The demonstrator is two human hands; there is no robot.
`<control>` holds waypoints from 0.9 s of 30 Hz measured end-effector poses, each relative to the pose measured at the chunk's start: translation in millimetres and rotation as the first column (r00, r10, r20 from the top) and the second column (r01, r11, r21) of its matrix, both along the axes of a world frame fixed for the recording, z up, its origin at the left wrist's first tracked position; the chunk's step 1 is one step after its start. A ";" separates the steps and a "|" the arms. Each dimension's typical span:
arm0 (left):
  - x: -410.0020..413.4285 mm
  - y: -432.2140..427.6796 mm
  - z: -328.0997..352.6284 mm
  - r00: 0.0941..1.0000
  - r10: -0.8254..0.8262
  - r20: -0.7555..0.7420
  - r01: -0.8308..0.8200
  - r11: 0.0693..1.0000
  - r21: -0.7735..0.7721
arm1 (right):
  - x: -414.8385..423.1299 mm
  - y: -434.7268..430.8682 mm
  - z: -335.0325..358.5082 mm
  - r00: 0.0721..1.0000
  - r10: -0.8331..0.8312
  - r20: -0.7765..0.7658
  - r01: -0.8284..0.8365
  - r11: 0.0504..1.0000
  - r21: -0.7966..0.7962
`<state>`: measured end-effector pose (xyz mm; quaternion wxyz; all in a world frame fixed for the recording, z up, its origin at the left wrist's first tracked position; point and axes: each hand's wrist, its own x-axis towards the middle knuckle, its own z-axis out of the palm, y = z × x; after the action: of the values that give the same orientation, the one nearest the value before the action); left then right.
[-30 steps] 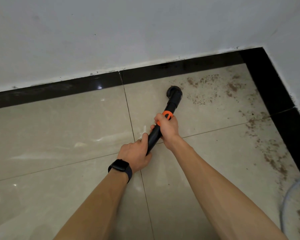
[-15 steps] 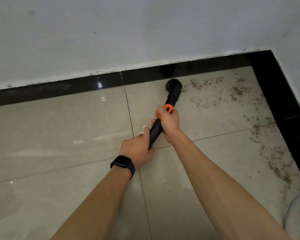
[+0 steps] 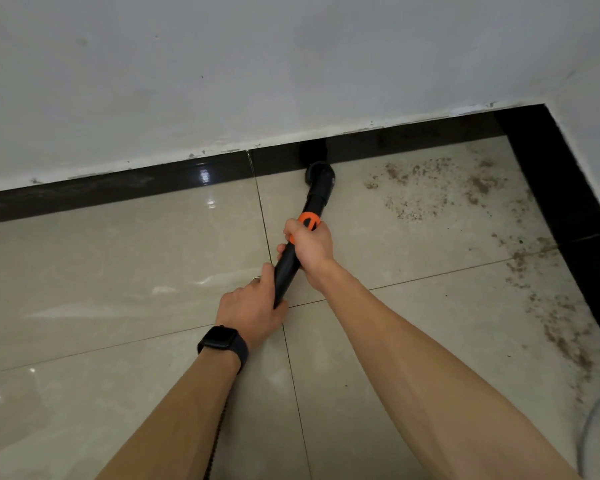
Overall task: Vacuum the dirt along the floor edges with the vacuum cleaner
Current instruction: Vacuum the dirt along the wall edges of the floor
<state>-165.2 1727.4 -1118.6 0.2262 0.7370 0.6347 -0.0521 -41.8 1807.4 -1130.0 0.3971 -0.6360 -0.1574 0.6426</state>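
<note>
Floor: glossy beige tiles (image 3: 84,271), square, split by thin dark grout lines, with soft glare patches.
Cord: a thin black cord (image 3: 219,427) shows beside the left forearm near the floor's near edge.
Watch: a black watch (image 3: 222,342) with a rounded-rectangle face and dark band sits on the left wrist.
Left hand: the left hand (image 3: 253,306) grips the lower end of the tube, fingers curled round it.
Tube: the vacuum tube (image 3: 286,275) is smooth black plastic, round and straight, slanting toward the floor's far edge.
Right hand: the right hand (image 3: 310,251) wraps the tube higher up, just below the orange ring (image 3: 309,220).
Nozzle: the round black nozzle (image 3: 321,174) rests at the floor's far edge, against or just beside the skirting; contact is unclear.
Dirt: brown, grainy dirt (image 3: 413,188) is scattered to the right of the nozzle and along the floor's right edge.
Skirting: a shiny black strip (image 3: 118,192) borders the far and right edges.
Wall: matte white wall (image 3: 222,81), its paint line rough above the skirting.
</note>
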 end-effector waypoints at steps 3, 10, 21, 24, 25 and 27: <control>-17.9 -10.4 2.6 1.000 -0.013 -0.015 0.013 1.000 -0.026 | -14.8 -13.6 0.9 1.000 0.028 -0.014 -0.028 1.000 -0.014; -6.0 -22.3 8.1 0.975 -0.217 -0.054 0.214 0.975 -0.065 | 8.7 -55.3 1.0 0.982 -0.185 0.028 0.187 0.981 -0.047; 63.8 -32.6 13.9 0.900 -0.435 0.010 0.434 0.896 -0.098 | 80.4 -92.5 3.7 0.886 -0.437 0.155 0.444 0.896 -0.014; 71.2 -31.7 14.3 0.906 -0.422 0.013 0.421 0.901 -0.104 | 87.7 -91.4 6.2 0.892 -0.427 0.145 0.433 0.901 -0.008; 72.1 -31.0 14.7 0.908 -0.419 0.010 0.418 0.902 -0.104 | 88.5 -90.5 6.5 0.897 -0.422 0.134 0.427 0.904 -0.008; 71.8 -29.7 16.4 0.909 -0.417 0.000 0.415 0.904 -0.099 | 88.8 -89.0 7.6 0.904 -0.415 0.104 0.418 0.908 -0.011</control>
<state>-93.4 1697.7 -1102.2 0.2388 0.8430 0.4620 -0.1376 47.0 1718.4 -1122.4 0.5063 -0.6925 -0.0270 0.5132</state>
